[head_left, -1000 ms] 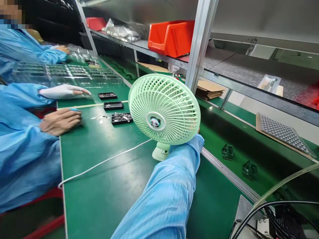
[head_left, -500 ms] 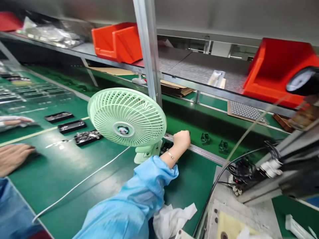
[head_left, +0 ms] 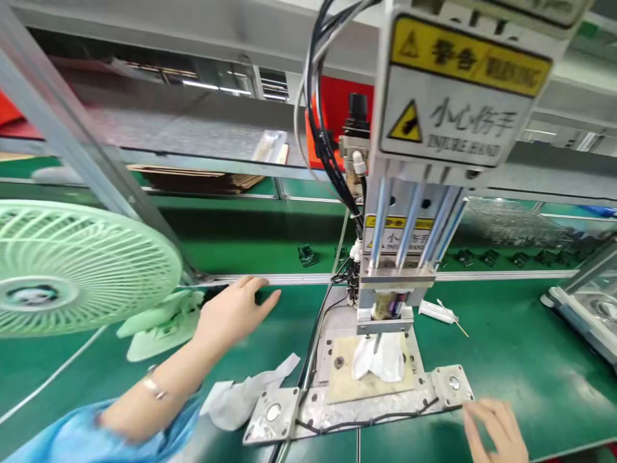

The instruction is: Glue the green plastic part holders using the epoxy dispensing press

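Observation:
My left hand (head_left: 236, 308) reaches over the green bench just right of the clip-on fan (head_left: 87, 270). Its thumb and fingers are apart, and I see nothing in them. A small dark thing, partly hidden, shows behind this hand. At the lower right, my right hand (head_left: 496, 427) has its fingers stretched out beside the round button (head_left: 454, 382) on the press's base. The press (head_left: 395, 276) stands between my hands, its thin rod lowered over a white cloth (head_left: 385, 360) on a yellowish plate (head_left: 344, 389).
Crumpled white cloth (head_left: 236, 402) lies left of the press base. A white tube (head_left: 438, 312) rests to the right. Small black parts (head_left: 307, 255) sit behind the metal rail. A slanted metal post (head_left: 72, 109), a shelf and black cables (head_left: 328, 141) stand around the press.
The view has swung right, bringing the press and my right hand into sight. My left hand, closed near the rail before, now has its fingers apart.

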A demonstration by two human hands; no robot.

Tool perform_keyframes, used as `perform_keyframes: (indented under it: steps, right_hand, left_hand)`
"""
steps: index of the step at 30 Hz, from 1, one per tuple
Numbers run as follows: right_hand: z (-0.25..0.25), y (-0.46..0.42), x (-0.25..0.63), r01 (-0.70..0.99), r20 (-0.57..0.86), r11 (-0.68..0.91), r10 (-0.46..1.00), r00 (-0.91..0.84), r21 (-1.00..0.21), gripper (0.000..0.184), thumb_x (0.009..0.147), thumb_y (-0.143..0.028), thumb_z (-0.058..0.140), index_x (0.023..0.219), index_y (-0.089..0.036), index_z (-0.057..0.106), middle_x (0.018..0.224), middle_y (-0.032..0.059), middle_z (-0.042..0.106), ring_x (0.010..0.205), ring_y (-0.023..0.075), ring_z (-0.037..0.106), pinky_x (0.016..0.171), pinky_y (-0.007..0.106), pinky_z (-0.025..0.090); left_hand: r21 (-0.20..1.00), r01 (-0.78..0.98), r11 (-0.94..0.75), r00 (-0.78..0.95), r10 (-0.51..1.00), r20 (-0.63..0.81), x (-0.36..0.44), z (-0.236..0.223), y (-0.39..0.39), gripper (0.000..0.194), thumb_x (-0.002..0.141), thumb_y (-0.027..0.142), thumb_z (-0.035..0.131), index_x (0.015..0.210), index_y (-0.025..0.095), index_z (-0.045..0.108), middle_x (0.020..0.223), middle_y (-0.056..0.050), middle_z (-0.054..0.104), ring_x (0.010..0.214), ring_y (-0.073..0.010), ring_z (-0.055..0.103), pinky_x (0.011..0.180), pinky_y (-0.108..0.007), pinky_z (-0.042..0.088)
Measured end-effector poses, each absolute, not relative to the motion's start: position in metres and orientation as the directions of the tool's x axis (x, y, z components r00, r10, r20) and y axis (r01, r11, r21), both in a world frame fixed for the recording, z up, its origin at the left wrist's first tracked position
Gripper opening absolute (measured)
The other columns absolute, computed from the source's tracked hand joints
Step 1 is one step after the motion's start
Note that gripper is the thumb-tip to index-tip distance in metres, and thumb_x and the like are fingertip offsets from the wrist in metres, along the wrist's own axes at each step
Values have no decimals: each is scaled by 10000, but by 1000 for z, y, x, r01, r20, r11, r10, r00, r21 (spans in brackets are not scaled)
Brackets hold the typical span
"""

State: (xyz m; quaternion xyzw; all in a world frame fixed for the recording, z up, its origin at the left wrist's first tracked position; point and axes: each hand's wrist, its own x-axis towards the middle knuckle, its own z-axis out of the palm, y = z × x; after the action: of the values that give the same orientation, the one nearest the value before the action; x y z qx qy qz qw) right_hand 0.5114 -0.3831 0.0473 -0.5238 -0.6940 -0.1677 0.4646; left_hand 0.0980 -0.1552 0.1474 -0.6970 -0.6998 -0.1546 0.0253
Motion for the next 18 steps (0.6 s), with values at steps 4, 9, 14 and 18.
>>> perform_keyframes:
  steps: [4,9,14,18]
  right_hand:
    - [141,-328,505,829,913,555,370,-173,-68,282,863,-1,633,1059,-199,676,783,42,622,648,177,592,554,311,518]
    - [219,-271,463,753,874,638,265,-408,158,144,950,-104,579,1055,-182,640,842,55,630,730,178,574,632,300,500]
    - [208,-262,462,695,823,688,260,-504,208,195,952,-321,651,1039,-153,604,911,85,609,774,197,574,619,304,517]
    - [198,-265,470,744,804,597,263,-533,299,391,870,-274,724,1231,-213,584,1182,142,511,1096,294,562,829,432,570]
  left_hand:
    - [411,721,-558,306,788,534,158,193,-203,390,929,521,595,1199,239,609,1150,-93,695,939,-271,705,816,-384,614]
    - [361,446,-819,410,546,731,206,225,-230,375,990,293,563,1353,216,509,1128,-109,693,881,-221,717,775,-346,637]
    - [49,579,-814,333,292,897,213,205,-242,544,904,277,738,1368,191,468,1272,-184,622,1172,-316,655,932,-441,611]
    - [-117,634,-764,446,238,863,227,188,-245,662,872,329,796,1407,167,441,1481,-287,477,1334,-388,548,989,-493,583]
